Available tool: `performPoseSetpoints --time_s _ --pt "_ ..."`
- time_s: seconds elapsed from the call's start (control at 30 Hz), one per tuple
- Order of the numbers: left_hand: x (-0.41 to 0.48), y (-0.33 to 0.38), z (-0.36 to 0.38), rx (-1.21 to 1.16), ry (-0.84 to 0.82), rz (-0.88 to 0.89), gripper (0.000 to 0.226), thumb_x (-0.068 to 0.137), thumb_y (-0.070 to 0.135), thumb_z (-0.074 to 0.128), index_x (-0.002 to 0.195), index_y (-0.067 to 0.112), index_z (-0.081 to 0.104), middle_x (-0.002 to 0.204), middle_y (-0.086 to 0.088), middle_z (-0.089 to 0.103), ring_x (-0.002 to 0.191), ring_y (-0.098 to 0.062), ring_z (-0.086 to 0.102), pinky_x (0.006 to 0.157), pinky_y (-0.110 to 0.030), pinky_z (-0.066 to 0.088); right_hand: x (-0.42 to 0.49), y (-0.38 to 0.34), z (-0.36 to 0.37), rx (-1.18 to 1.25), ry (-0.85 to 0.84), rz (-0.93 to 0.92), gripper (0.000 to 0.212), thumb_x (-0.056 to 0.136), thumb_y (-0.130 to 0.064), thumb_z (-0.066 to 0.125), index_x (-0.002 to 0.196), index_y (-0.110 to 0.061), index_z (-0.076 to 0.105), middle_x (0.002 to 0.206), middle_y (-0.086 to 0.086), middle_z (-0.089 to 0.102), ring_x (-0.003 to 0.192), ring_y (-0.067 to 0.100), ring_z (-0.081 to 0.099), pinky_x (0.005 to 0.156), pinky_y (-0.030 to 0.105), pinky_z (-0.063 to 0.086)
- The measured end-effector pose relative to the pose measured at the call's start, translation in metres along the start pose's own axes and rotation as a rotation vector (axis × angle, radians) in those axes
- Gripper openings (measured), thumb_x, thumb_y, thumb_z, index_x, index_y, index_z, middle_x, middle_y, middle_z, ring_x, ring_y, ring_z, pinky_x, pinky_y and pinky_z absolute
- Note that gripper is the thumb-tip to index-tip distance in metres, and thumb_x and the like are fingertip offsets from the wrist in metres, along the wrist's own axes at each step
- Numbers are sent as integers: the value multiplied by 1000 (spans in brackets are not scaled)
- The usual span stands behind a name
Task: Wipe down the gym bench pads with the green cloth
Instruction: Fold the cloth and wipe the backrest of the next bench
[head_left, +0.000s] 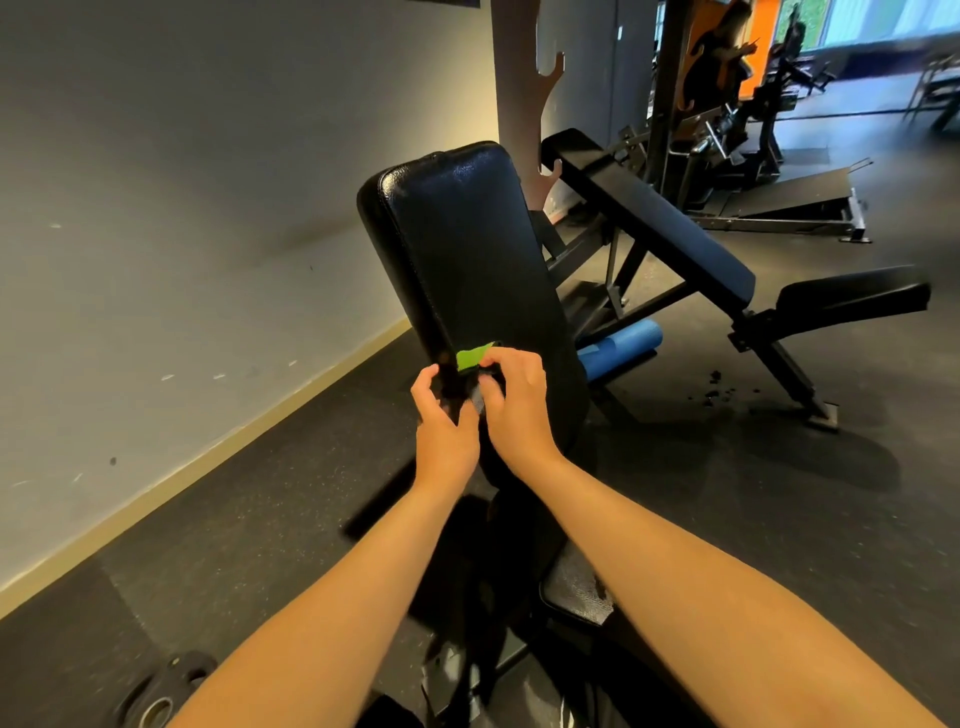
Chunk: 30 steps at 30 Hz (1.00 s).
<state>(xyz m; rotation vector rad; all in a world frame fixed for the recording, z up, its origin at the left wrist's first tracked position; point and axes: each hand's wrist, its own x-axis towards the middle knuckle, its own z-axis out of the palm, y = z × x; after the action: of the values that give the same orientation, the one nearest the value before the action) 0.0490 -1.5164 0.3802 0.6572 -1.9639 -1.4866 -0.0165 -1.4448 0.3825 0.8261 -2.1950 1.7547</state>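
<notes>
Right hand (517, 400) grip pinching green cloth (472, 357), left hand (441, 421) clasping back pad (467, 244) edge

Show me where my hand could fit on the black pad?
The black pad is bare from the green cloth up to its top edge. Its lower end is crowded: left hand and right hand meet there.

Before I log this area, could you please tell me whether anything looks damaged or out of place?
Black crumbs lie scattered on the floor by the neighbouring bench's foot, and the near seat pad shows a grey worn patch.
</notes>
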Motion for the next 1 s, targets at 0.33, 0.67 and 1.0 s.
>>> performPoseSetpoints --time_s 0.33,0.67,1.0 --pt "-2 8 39 73 190 36 87 93 12 66 155 33 9 160 -4 22 148 -24 23 123 -46 19 12 32 -27 94 -16 298 29 99 -23 54 127 -32 54 126 -2 32 116 13 45 89 14 44" --pt "5 10 82 91 340 -74 91 101 18 54 156 39 -15 167 -3 -2 154 -28 -4 121 -50 1 61 62 -29 -11 -20 18 43 103 -9 47 143 -25 51 143 -4 38 129 5 39 108 16 35" --pt "4 -3 86 94 344 25 85 103 21 50 157 38 -13 167 3 -4 152 -21 -5 119 -44 6 61 63 -16 44 99 177 39 101 -28 47 139 -35 48 131 -3 35 115 13 43 99 27 41"
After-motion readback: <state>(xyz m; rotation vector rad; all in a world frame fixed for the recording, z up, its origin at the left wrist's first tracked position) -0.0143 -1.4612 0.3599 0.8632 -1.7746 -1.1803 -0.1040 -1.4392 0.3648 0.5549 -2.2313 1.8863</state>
